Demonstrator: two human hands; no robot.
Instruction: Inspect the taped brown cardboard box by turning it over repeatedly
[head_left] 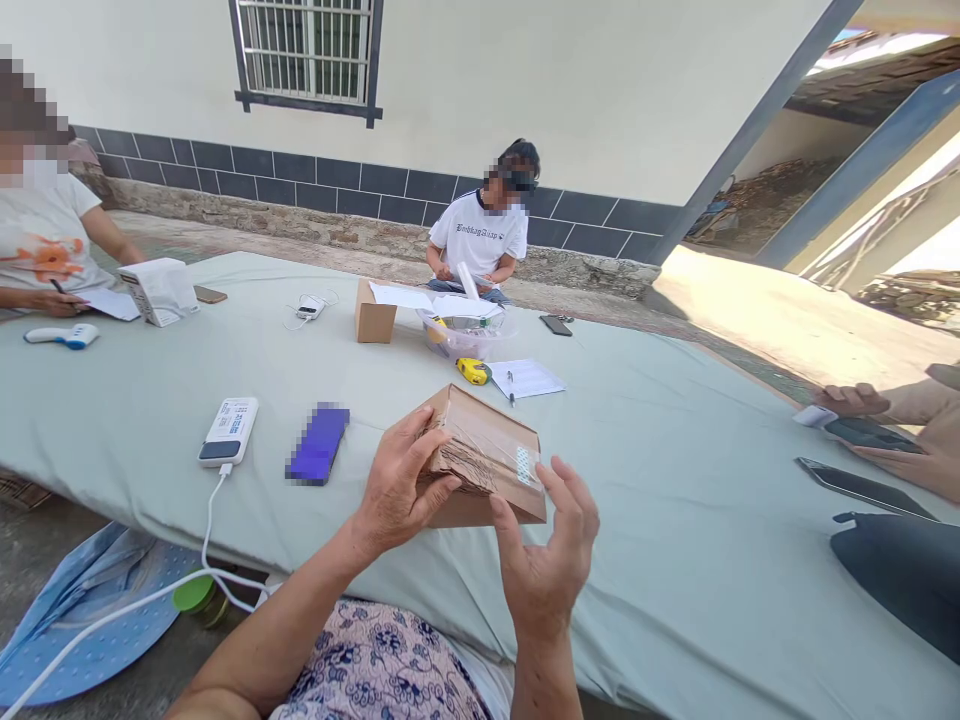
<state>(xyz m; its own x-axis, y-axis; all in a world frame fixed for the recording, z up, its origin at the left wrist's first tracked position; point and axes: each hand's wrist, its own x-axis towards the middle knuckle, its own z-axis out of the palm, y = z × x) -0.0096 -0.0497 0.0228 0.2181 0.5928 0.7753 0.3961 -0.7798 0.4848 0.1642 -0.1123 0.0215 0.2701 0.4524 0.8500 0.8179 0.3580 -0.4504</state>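
Note:
A brown cardboard box (480,420) is held tilted above the near side of the table. Its upper face has a shiny clear layer, and a small blue-and-white patterned patch (523,465) lies near the right side. Dark creased lines run along its near left part. My left hand (401,480) grips the left edge, thumb on the near side and fingers on top. My right hand (551,530) has the near right corner between thumb and fingertips. What is inside the box cannot be made out.
On the cloth-covered table (675,520) are a white power bank (229,432) with a cable, a purple phone-like object (319,445), a yellow tape measure (473,371), paper (529,378) and a plastic basin (469,340). People sit left, opposite and right.

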